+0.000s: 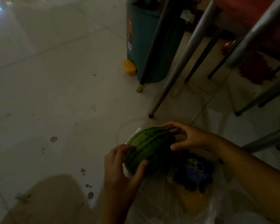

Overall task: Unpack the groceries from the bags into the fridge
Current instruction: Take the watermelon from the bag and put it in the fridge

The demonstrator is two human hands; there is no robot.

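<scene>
dim shot, looking down at a pale tiled floor. dark spots and smudges on the tiles from 9 o'clock down to 7 o'clock. a blurry tan shape sits at 7 o'clock; cannot tell what it is.

left hand at 6 o'clock, fingers and thumb curled round the near-left side of the melon, gripping it. melon is green with dark stripes, just below frame centre, over a clear plastic bag lying on the floor at 5 o'clock. cannot tell if the melon rests on the bag or is lifted clear.

right hand on the melon's far-right side, fingers spread and bent over the top edge, thumb against the flank, so clamped on it too. forearm runs off at 4 o'clock.

inside the bag, just right of the melon and under the right wrist, a dark bunch of grapes with a blue label.

at 12 o'clock a teal bin with a yellow pedal at its base. right of it, grey and black chair legs slant across to 2 o'clock; red seat at 1 o'clock, red mat under the legs at 3 o'clock.
</scene>
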